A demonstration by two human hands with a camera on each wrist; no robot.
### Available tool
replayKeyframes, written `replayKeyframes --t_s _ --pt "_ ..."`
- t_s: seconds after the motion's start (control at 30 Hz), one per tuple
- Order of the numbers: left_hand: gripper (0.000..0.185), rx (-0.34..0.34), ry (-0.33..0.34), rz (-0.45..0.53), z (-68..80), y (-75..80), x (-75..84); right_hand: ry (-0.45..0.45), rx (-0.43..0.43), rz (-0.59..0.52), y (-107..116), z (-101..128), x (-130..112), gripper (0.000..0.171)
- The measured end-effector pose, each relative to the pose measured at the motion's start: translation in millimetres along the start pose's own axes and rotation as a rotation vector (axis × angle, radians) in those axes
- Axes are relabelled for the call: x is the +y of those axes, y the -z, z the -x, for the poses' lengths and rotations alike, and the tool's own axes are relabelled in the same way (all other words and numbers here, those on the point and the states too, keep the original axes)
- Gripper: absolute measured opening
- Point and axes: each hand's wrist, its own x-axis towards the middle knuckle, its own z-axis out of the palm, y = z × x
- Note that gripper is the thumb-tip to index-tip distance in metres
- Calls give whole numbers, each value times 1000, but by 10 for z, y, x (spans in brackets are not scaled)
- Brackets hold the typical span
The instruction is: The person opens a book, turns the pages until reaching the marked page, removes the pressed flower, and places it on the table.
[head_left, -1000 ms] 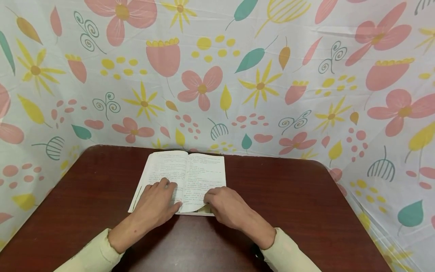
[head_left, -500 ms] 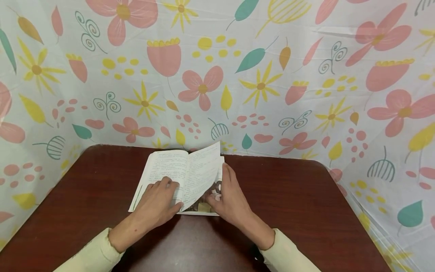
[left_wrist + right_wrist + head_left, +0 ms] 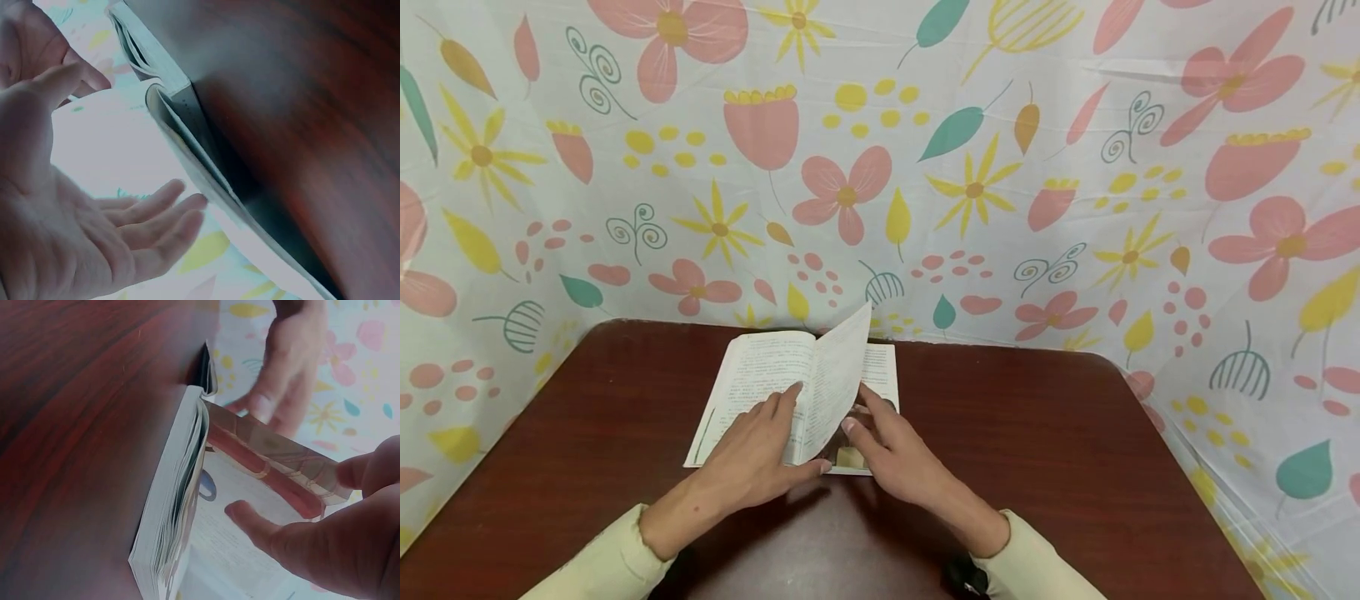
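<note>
An open book (image 3: 767, 358) with printed text lies on the dark wooden table. One leaf (image 3: 841, 371) stands raised from its right half, tilted toward the left, and a coloured picture shows on its underside in the right wrist view (image 3: 262, 456). My left hand (image 3: 748, 454) is over the left page, fingers extended and thumb stretched toward the leaf's lower edge. My right hand (image 3: 902, 454) is at the picture side of the leaf, its fingers loosely bent and its fingertips close to the sheet. Whether they touch it I cannot tell.
The brown table (image 3: 1037, 442) extends on both sides of the book. Behind it hangs a white cloth (image 3: 970, 275) with flowers and leaves, also at the sides. A small black object (image 3: 962, 575) is by the right sleeve.
The leaf has risen from the right half and swung leftward. My right hand went from the page's lower corner outward, then back left behind the leaf. My left thumb has stretched to the right.
</note>
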Motion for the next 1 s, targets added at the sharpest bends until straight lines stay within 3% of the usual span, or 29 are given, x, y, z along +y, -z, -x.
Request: replayKeyframes --t_s 0.2,0.37,0.57,0.8,1.0 --pt "111 111 -44 59 -31 -3 16 -8 -49 80 -22 23 -31 59" --pt "93 179 -29 110 -53 44 51 44 -113 109 -11 44 -40 54" --pt "82 364 -21 60 -84 88 18 78 -97 164 2 32 -5 53" --pt "93 533 -51 -69 -108 138 -59 204 35 450 17 -18 113 55" --pt "84 568 -92 -104 -117 155 -102 340 0 676 48 -66 216 57"
